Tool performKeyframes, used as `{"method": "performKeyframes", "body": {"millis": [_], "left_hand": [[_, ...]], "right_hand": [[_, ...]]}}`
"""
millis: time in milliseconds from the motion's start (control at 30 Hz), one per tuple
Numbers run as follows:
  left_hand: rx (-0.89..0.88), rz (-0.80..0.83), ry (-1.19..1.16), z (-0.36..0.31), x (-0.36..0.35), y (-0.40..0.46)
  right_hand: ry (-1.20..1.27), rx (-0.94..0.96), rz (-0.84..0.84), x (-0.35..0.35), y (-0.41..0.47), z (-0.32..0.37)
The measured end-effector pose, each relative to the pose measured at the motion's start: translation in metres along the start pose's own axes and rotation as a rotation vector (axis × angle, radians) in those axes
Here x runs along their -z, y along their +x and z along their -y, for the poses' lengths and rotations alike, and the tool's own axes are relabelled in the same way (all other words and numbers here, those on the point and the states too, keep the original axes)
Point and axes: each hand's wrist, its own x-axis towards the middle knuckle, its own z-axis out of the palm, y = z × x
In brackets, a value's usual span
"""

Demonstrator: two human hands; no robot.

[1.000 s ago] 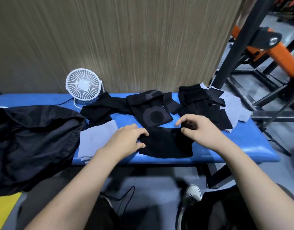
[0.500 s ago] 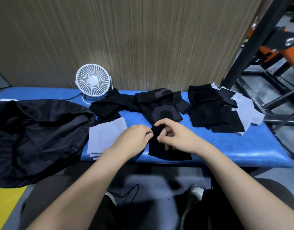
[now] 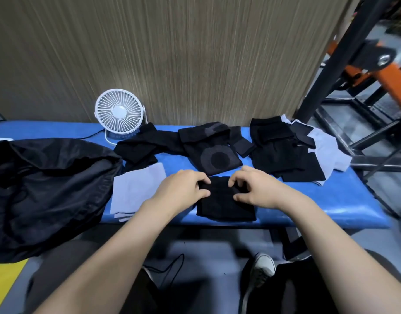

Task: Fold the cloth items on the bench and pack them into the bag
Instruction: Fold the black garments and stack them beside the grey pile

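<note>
A folded black cloth (image 3: 224, 206) lies at the front edge of the blue bench (image 3: 344, 207). My left hand (image 3: 180, 189) pinches its far left corner and my right hand (image 3: 256, 189) pinches its far right part, fingers curled over the fabric. The black bag (image 3: 47, 189) lies open and slumped over the bench's left end. A light grey folded cloth (image 3: 136, 189) sits between the bag and my left hand. Behind my hands lies a black cloth with a grey ring pattern (image 3: 214, 155).
A white desk fan (image 3: 119, 114) stands at the back by the wooden wall, its cable trailing left. A heap of black and grey cloths (image 3: 292, 152) fills the right end. A black and orange metal frame (image 3: 358, 64) rises right of the bench.
My right hand folded the black cloth's right side over to the left, halving its width. Both hands now grip the narrower cloth's far edge, a little further apart than half a second ago.
</note>
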Motion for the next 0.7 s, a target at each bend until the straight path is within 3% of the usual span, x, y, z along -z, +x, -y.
{"method": "performKeyframes", "body": {"millis": [200, 367, 700], "left_hand": [[0.09, -0.191, -0.02, 0.011, 0.025, 0.02], [0.124, -0.326, 0.083, 0.014, 0.042, 0.063], [0.234, -0.324, 0.208, 0.031, 0.029, 0.121]], "right_hand": [[0.104, -0.13, -0.24, 0.018, 0.025, 0.002], [0.045, -0.294, -0.422, 0.026, 0.064, 0.003], [0.077, -0.512, -0.444, 0.016, 0.122, -0.012]]}}
